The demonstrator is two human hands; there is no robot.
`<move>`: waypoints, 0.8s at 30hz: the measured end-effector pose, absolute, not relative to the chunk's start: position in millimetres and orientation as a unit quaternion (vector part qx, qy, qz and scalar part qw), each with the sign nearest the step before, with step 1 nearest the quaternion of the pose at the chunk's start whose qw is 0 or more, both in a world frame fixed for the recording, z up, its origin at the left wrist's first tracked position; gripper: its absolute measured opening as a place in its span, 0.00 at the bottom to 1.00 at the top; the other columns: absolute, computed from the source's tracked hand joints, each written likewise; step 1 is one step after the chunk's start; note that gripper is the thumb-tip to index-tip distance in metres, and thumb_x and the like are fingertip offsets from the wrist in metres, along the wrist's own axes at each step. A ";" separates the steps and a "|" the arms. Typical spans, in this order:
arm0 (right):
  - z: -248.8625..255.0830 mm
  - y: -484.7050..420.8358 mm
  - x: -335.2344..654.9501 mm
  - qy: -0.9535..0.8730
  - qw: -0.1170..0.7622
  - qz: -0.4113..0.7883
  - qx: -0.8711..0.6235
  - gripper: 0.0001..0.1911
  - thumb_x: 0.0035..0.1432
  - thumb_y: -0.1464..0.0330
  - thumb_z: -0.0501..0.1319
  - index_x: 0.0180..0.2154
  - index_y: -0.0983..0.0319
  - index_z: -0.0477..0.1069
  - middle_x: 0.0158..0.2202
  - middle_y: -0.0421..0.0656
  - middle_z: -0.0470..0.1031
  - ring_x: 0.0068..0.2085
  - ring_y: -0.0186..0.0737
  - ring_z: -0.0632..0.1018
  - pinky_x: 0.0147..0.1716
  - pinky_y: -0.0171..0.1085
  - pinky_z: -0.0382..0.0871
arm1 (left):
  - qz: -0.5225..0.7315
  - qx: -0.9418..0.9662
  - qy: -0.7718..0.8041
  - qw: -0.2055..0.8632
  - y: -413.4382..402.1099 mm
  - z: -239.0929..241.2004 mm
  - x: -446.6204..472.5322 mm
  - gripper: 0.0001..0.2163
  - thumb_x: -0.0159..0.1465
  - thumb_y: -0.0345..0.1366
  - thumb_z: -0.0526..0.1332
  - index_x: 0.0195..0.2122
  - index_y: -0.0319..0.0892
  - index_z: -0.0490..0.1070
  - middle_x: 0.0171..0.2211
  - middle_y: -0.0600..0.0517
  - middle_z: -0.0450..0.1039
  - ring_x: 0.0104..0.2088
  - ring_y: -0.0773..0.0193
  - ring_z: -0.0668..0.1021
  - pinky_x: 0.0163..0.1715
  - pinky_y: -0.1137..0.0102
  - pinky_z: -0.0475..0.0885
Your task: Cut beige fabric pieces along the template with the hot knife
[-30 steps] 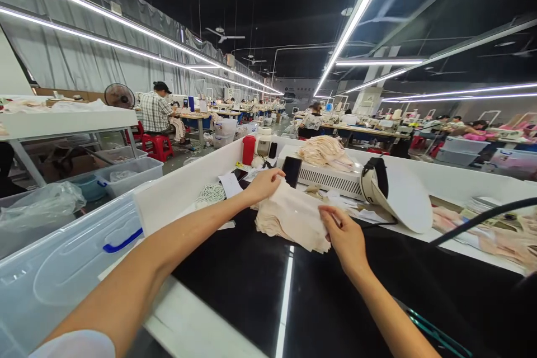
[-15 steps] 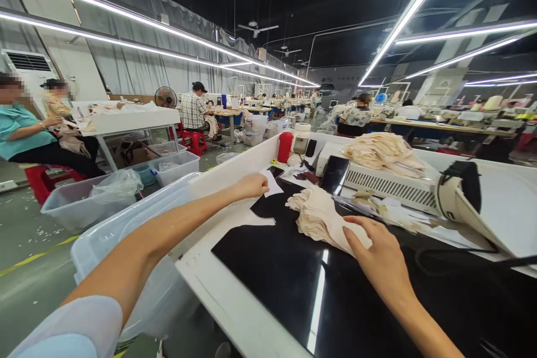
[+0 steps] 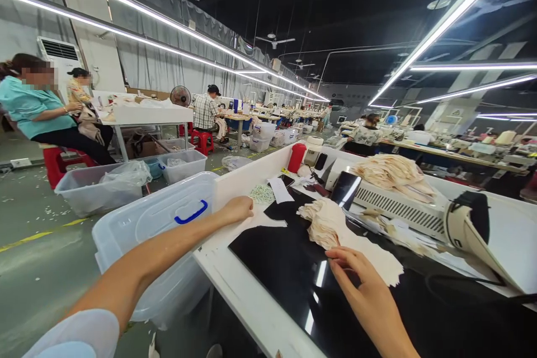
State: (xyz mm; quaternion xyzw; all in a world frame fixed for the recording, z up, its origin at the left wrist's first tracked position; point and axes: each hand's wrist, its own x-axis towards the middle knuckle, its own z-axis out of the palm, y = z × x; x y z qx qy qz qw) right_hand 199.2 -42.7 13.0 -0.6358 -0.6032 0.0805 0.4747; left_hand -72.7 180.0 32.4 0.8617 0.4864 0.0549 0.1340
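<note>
A stack of cream fabric pieces (image 3: 335, 229) lies on the glossy black work surface (image 3: 285, 257). My right hand (image 3: 361, 291) rests on the black surface at the near edge of the stack, fingers stretched out and touching the fabric. My left hand (image 3: 237, 210) is stretched to the left over the white table edge (image 3: 235, 279), fingers curled closed. Whether it holds anything is hidden. A small white paper slip (image 3: 280, 190) lies just beyond it.
A clear lidded bin with a blue handle (image 3: 159, 229) stands left of the table. A white machine (image 3: 398, 201) with more cream pieces on top, a dark phone (image 3: 344, 190) and a red bottle (image 3: 296, 158) sit at the back. Seated people work at tables on the left and beyond.
My view has swung left. My left hand left the fabric stack and moved to the table's left edge. My right hand slid to the stack's near side.
</note>
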 end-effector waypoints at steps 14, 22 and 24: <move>19.6 -51.7 179.9 -0.567 0.455 0.184 -0.662 0.24 0.57 0.45 0.62 0.44 0.55 0.77 0.42 0.45 0.81 0.39 0.44 0.81 0.39 0.40 0.78 | 0.263 0.887 0.330 0.188 138.9 74.3 -83.6 0.08 0.69 0.33 0.60 0.48 0.42 0.75 0.41 0.51 0.77 0.43 0.60 0.78 0.48 0.65 0.72; 22.5 -57.1 160.0 -0.572 0.463 0.352 -0.578 0.36 0.48 0.42 0.69 0.53 0.57 0.77 0.49 0.48 0.81 0.50 0.53 0.80 0.49 0.44 0.76 | 0.253 0.895 0.102 0.352 33.3 84.9 -59.9 0.10 0.68 0.32 0.62 0.49 0.42 0.77 0.37 0.51 0.74 0.40 0.64 0.76 0.41 0.73 0.72; 24.9 -67.7 158.3 -0.566 0.420 0.429 -0.564 0.30 0.51 0.42 0.68 0.44 0.59 0.81 0.39 0.46 0.82 0.43 0.49 0.80 0.43 0.41 0.76 | 0.257 0.874 0.089 0.403 19.5 77.3 -52.2 0.09 0.67 0.32 0.63 0.47 0.41 0.78 0.35 0.52 0.72 0.40 0.64 0.75 0.39 0.74 0.72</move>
